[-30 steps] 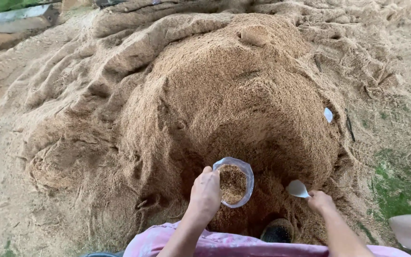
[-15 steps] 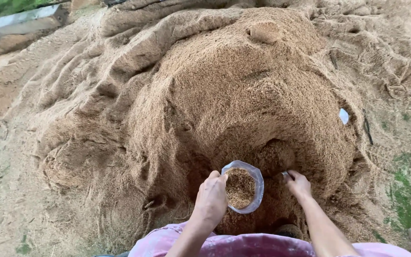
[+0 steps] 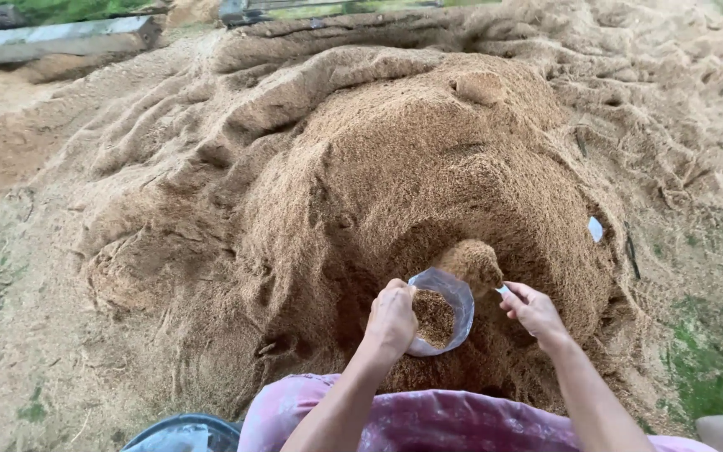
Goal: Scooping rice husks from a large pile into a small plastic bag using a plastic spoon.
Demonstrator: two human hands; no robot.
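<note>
Sawdust-like brown heap [image 3: 395,167] fills the ground from the 9 to 3 o'clock span, hollowed at 6 o'clock. Clear plastic bag [image 3: 449,305], part filled, sits in that hollow, mouth up. Left hand [image 3: 392,318] grips its rim closed-fisted at 9 o'clock. Right hand [image 3: 531,308] clasps a small scoop [image 3: 479,266], heaped, at 2 o'clock of the bag. Recommended: hold the mouth wide, tip the load directly over it.

The right hand [image 3: 533,310] dug its scoop [image 3: 477,266] into the pile and raised it heaped with sawdust, at two o'clock from the bag [image 3: 441,311].
</note>
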